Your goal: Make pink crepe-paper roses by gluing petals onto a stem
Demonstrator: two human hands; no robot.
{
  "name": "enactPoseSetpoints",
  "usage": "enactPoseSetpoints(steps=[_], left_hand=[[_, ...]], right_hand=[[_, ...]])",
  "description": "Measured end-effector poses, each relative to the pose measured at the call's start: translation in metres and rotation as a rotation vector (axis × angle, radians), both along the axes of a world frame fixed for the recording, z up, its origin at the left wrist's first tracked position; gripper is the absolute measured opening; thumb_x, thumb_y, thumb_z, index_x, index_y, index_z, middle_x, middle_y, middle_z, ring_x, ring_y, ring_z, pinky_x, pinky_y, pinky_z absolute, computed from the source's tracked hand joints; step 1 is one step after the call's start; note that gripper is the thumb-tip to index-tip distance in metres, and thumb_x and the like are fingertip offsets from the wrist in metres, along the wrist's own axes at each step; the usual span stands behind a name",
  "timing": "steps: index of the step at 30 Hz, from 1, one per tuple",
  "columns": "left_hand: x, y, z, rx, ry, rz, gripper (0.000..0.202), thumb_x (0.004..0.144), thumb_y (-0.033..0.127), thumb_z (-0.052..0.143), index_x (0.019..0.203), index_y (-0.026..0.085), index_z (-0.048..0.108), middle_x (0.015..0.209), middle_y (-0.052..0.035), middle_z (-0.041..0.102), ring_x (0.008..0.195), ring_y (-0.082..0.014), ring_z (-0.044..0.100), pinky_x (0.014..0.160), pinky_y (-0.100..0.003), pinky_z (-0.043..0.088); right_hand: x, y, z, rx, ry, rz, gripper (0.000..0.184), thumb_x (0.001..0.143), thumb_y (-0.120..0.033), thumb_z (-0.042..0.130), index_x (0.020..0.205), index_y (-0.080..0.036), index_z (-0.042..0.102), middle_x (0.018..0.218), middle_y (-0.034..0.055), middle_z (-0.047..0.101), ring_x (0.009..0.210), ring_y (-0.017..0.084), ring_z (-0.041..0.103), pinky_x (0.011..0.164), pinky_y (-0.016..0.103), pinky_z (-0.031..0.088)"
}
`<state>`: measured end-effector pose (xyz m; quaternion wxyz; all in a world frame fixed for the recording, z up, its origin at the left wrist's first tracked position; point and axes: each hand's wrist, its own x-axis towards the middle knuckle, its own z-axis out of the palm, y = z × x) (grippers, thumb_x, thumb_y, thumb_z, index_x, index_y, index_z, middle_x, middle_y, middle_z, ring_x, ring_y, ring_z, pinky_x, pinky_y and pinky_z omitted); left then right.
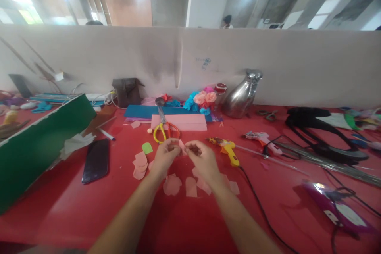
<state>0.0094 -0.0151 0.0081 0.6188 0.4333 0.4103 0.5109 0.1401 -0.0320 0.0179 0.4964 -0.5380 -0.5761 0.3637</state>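
Cutouts [191,187] in pink lie nearest, on the red table [178,222]. Just beyond, I see left hand [166,152] and right hand [204,158] pinching a small piece [181,146] between them, over the table. Scissors [162,118] lie past it, then flowers [201,98] and a metal jug [242,97] near the wall [125,55].

i'm working off one head-worn feed here, facing forward and down over the tabletop [184,222]. pretty wide view: left hand [166,154] and right hand [203,158] sit close in, around mid-frame, and the top strip peeks over the pale partition [276,59] into the room beyond.
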Motion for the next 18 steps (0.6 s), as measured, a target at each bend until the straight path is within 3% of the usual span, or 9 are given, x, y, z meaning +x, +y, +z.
enactPoseSetpoints(steps=[8, 13, 18], left_hand=[[0.003, -0.004, -0.003, 0.035, -0.008, -0.058, 0.034, 0.067, 0.021, 0.062, 0.1, 0.018, 0.056, 0.072, 0.0001, 0.059, 0.065, -0.0099, 0.055, 0.068, -0.024, 0.044], [0.005, -0.006, -0.001, 0.059, -0.002, -0.053, 0.036, 0.068, 0.03, 0.066, 0.101, 0.019, 0.057, 0.074, 0.0007, 0.056, 0.066, -0.0093, 0.053, 0.067, -0.023, 0.043], [0.005, -0.002, -0.007, 0.042, 0.01, -0.052, 0.037, 0.064, 0.025, 0.069, 0.098, 0.018, 0.057, 0.068, 0.0028, 0.054, 0.063, -0.0083, 0.051, 0.064, -0.021, 0.041]], right_hand=[[0.0, -0.006, -0.011, 0.002, 0.121, -0.046, 0.012, 0.069, -0.019, 0.055, 0.08, -0.019, 0.059, 0.079, 0.0032, 0.063, 0.073, 0.016, 0.059, 0.07, 0.028, 0.046], [-0.001, -0.007, -0.014, 0.0, 0.19, -0.023, 0.01, 0.071, -0.023, 0.058, 0.081, -0.019, 0.058, 0.079, 0.0025, 0.062, 0.074, 0.016, 0.058, 0.07, 0.029, 0.046], [-0.004, -0.008, -0.021, 0.057, 0.192, -0.06, 0.009, 0.073, -0.023, 0.059, 0.082, -0.02, 0.057, 0.078, 0.0014, 0.06, 0.072, 0.015, 0.057, 0.068, 0.028, 0.045]])
